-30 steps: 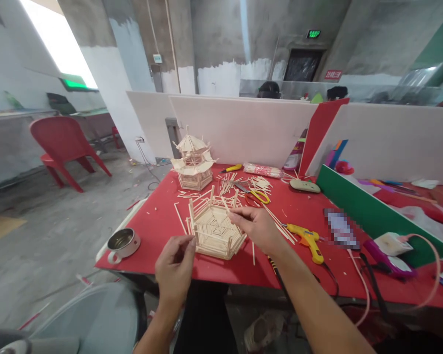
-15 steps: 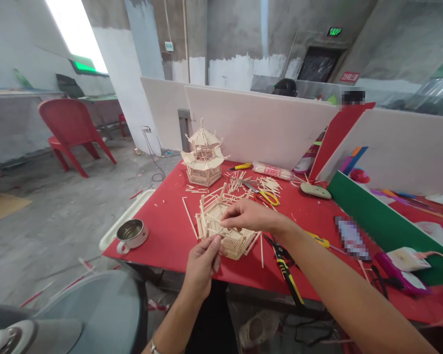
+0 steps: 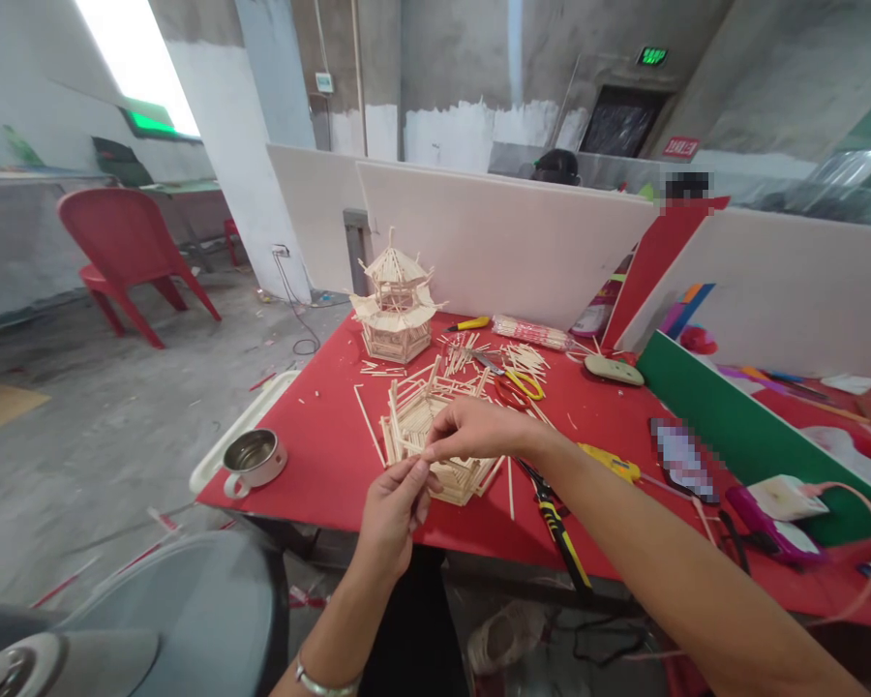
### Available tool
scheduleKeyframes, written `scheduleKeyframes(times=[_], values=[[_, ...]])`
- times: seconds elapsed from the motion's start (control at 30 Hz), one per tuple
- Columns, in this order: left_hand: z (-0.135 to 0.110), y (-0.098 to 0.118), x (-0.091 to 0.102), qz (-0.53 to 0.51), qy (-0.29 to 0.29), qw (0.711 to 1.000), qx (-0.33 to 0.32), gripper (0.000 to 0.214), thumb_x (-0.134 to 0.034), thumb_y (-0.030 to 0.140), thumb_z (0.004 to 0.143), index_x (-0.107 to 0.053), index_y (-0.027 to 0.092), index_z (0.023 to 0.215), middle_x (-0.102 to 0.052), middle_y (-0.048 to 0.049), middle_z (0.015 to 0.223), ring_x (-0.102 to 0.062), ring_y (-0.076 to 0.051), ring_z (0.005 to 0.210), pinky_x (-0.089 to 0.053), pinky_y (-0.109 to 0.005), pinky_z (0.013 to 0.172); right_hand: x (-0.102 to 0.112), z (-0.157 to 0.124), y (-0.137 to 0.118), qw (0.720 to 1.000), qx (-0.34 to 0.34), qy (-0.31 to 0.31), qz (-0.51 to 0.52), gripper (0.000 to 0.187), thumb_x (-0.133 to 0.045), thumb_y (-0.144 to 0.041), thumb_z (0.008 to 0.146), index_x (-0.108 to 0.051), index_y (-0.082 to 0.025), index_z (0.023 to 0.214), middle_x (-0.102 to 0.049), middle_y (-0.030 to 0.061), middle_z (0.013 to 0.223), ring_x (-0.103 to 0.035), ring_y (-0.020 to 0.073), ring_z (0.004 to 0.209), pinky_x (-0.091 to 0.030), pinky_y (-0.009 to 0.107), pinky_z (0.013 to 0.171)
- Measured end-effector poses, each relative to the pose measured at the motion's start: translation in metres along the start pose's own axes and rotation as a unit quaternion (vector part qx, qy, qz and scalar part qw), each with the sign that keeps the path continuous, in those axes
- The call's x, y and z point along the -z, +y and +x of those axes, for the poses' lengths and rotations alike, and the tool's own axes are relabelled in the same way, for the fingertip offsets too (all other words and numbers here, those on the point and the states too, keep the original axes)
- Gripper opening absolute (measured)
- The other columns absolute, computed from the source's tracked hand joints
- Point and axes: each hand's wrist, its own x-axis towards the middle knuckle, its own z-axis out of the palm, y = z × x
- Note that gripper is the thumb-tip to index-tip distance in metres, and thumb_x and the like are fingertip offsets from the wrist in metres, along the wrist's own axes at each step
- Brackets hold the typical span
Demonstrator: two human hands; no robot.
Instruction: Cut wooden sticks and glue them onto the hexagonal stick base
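My left hand [image 3: 396, 508] is closed in a pinch, thumb against forefinger, above the near edge of a hexagonal framework of thin wooden sticks [image 3: 417, 421]. From the right reaches my right hand [image 3: 475, 429], also pinched, its fingertips meeting those of my left. Whatever lies between the fingertips is too small and covered to make out. Both hands hide part of the framework, which rests on the red tabletop [image 3: 319, 455]. Behind it stands a two-tiered stick pavilion [image 3: 396, 305] with a pointed roof.
Loose sticks [image 3: 526, 360], yellow-handled scissors [image 3: 526, 384] and a packet of sticks [image 3: 531, 332] lie behind the framework. To the right are black-and-yellow pliers [image 3: 562, 532] and a yellow glue gun [image 3: 610, 463]. A metal mug [image 3: 254, 457] stands at the left edge.
My right hand has come down and left, so its fingertips now meet my left hand's; they were slightly apart before. The whole view has shifted a little.
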Motion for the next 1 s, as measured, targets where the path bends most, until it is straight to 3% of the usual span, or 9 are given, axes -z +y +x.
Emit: scheduleKeyframes(times=[0.5,0.67,0.77,0.9,1.0], values=[[0.0,0.003,-0.001,0.001,0.014,1.0,0.009,0.035,-0.079,0.044,0.068,-0.069,0.012,0.075,-0.065,-0.0011,0.062,-0.036,-0.002,0.037,-0.018,-0.016,0.035,-0.002,-0.004,0.006,0.999,-0.013,0.02,0.027,0.022,-0.072,-0.037,0.073,-0.073,-0.016,0.07,-0.06,-0.002,0.058,-0.048,0.0092,0.055,-0.033,0.02,0.049],[0.001,0.005,0.009,0.008,0.071,0.997,-0.015,0.034,-0.08,0.043,0.067,-0.068,0.012,0.068,-0.052,0.0041,0.046,-0.034,-0.002,0.036,-0.018,-0.015,0.036,-0.005,-0.006,-0.001,0.996,0.008,0.028,0.085,0.018,-0.072,-0.035,0.073,-0.073,-0.017,0.07,-0.06,-0.0022,0.058,-0.047,0.0088,0.053,-0.032,0.02,0.048],[0.009,0.013,0.018,-0.013,0.127,0.989,-0.072,0.031,-0.079,0.04,0.068,-0.065,0.013,0.063,-0.046,0.0061,0.043,-0.034,-0.003,0.038,-0.022,-0.015,0.038,-0.005,0.001,-0.004,0.983,0.016,0.082,0.165,0.019,-0.07,-0.037,0.076,-0.071,-0.018,0.073,-0.059,-0.0027,0.058,-0.048,0.0085,0.053,-0.033,0.021,0.048],[0.027,0.024,0.027,0.01,0.147,0.983,-0.114,0.026,-0.079,0.036,0.067,-0.065,0.014,0.065,-0.051,0.0052,0.049,-0.037,-0.004,0.041,-0.026,-0.016,0.04,-0.001,0.023,0.0,0.953,-0.041,0.194,0.228,0.024,-0.073,-0.041,0.074,-0.067,-0.018,0.069,-0.058,-0.0026,0.057,-0.05,0.0083,0.052,-0.029,0.02,0.044],[0.035,0.027,0.028,0.038,0.13,0.984,-0.116,0.027,-0.078,0.037,0.068,-0.066,0.013,0.066,-0.05,0.0052,0.051,-0.036,-0.004,0.043,-0.026,-0.017,0.041,-0.001,0.043,0.005,0.942,-0.085,0.182,0.271,0.028,-0.078,-0.04,0.068,-0.063,-0.017,0.064,-0.057,-0.003,0.055,-0.049,0.007,0.05,-0.026,0.019,0.041]])
